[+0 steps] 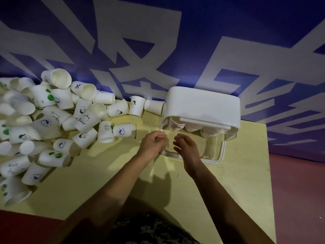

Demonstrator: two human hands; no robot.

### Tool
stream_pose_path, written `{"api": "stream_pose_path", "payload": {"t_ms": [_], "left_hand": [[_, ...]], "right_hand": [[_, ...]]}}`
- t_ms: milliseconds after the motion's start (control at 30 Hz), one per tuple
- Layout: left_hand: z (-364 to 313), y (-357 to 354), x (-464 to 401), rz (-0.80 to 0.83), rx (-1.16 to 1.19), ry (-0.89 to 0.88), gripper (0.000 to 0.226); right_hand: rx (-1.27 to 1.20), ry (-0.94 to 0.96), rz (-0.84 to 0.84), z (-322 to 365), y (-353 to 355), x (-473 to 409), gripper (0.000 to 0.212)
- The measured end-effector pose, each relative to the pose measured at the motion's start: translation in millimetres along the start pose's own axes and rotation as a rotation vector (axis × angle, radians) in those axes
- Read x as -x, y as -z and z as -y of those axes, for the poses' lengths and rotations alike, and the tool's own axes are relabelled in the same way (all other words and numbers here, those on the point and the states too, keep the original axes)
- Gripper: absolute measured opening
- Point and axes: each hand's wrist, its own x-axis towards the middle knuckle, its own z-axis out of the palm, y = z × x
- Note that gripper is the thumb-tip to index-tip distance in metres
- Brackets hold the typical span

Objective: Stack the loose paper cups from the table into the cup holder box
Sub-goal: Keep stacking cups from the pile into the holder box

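Single head-worn wide-angle view, looking forward and down, close over table [123, 173], purple wall [193, 41] behind.

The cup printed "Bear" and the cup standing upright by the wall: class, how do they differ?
1. The "Bear" cup lies tilted in the pile; the upright cup stands on its base.
2. The "Bear" cup touches its neighbours; the upright cup stands at the pile's edge, nearer the cup holder box.
Both are white printed paper cups.

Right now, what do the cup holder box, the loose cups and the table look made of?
Cup holder box: glossy white plastic top, clear plastic drawer, cups visible through it. Loose cups: matte white printed paper, apparently. Table: pale yellow, smooth matte board, perhaps laminate.
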Motion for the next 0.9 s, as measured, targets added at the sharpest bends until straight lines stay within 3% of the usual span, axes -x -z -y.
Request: {"api": "stream_pose_path", "payload": {"t_ms": [100,200,233,300,367,433,533,767,900], "left_hand": [[15,34,7,-0.212,-0.166,-0.122,0.012],[29,72,9,-0.37,-0.274,-0.081,0.01],[34,84,7,-0.395,-0.233,-0.015,0.009],[41,106,5,-0.414,0.121,0.186,0.008],[46,124,2,-0.386,0.518,0.418,0.004],[54,142,0,-0.346,0.697,0.548,0.019],[65,161,-7,-0.309,0.815,0.628,0.028],[62,188,-28,-0.243,1.034,0.689,0.015],[68,196,-34,-0.202,0.996,0.689,0.006]], "right_hand": [[0.051,0.018,-0.011,-8,-15,17,0.012],[0.122,0.027,0.065,-13,-40,27,0.012],[0.14,0.022,0.085,-14,-50,27,0.012],[0.172,0.009,0.099,-17,-71,23,0.013],[0.224,-0.001,0.094,-21,-91,14,0.014],[0.281,-0.022,0.077,-26,-109,2,0.014],[0.376,-0.044,0.029,-28,-133,-14,0.013],[0.437,-0.083,0.006,-34,-180,-41,0.011],[0.433,-0.096,-0.109,-38,-202,-38,0.008]]}}
